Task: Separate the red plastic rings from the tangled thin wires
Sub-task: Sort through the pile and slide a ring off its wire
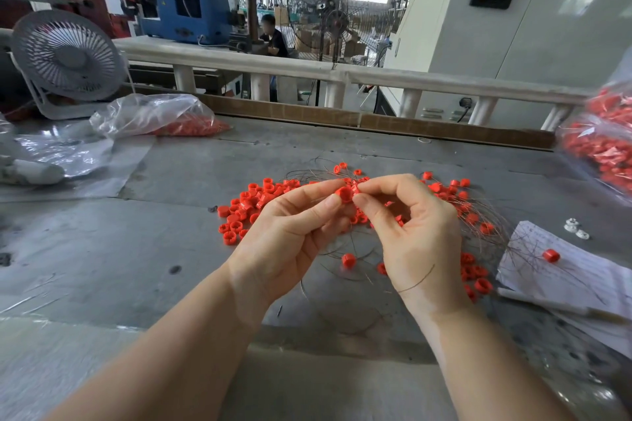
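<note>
My left hand (290,232) and my right hand (415,236) meet above the grey table, both pinching one red plastic ring (344,194) between thumb and fingertips. A thin wire (415,280) trails down across my right palm. Under the hands lies a tangle of thin wires (345,249) with red rings caught in it. A pile of loose red rings (244,208) sits to the left of my hands, and more rings (475,275) lie on the right among the wires.
A clear bag of red rings (178,116) lies at the back left beside a small grey fan (68,55). Another full bag (602,154) sits at the right edge. Papers (564,277) with one red ring and a pen lie at the right. A rail borders the table's back.
</note>
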Tool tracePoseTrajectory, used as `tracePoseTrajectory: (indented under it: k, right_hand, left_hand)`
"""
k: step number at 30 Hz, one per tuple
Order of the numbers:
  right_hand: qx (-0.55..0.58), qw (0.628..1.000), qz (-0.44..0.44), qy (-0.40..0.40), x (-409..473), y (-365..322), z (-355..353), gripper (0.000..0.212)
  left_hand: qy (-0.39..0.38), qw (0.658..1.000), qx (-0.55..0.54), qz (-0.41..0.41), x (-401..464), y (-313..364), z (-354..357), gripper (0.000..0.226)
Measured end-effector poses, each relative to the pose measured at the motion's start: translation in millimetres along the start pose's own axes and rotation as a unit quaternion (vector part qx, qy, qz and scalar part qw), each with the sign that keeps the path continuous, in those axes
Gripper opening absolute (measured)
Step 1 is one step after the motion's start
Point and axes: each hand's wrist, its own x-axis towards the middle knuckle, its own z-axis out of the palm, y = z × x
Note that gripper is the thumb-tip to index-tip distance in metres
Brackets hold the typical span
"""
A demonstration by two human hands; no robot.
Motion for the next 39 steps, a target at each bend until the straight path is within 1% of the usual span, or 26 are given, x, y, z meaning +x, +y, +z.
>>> tracePoseTrajectory:
  k: [4,13,24,39]
  right_hand:
    - [-0.026,0.999,-0.036,-0.006,0.2,0.5,-0.1,0.005]
    - [-0.049,0.996,-0.073,0.000,-0.8,0.8,0.8,0.003]
    - [-0.075,0.991,-0.109,-0.002,-1.0,2.9,1.5,0.004]
    - [-0.085,0.989,-0.124,-0.007,-0.2,4.1,2.9,0.005]
  left_hand:
    - [-0.004,1.000,0.003,0.010,0.3,-1.2,-0.7,0.019]
    - [-0.009,0.999,0.004,0.034,0.9,-0.7,-1.4,0.018]
    - [-0.003,0.997,0.038,0.064,0.3,-0.8,-0.5,0.018]
    - [0.014,0.997,0.047,0.051,0.7,1.1,-0.5,0.019]
